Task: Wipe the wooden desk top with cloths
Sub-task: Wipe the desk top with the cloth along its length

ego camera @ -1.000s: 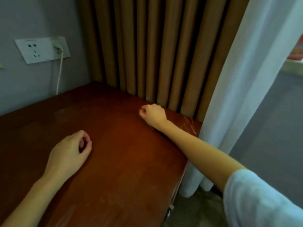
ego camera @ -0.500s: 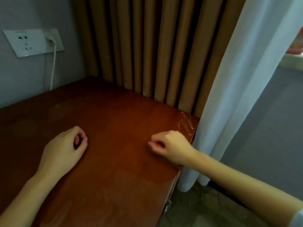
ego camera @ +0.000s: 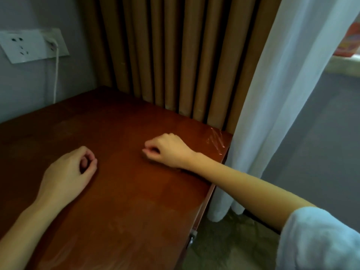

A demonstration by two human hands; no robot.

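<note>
My left hand [ego camera: 68, 170] lay curled on the desk [ego camera: 126, 201], likely bracing; my right hand [ego camera: 168, 151] sat fisted beside it, no cloth visible.

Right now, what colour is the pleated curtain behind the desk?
Plain tan-brown pleated curtain; head view shows it best.

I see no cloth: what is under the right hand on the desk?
Only bare desk shows around the right hand; nothing sticks out from under it. Its curled fingers and palm cover the spot beneath, so anything small there is hidden.
</note>
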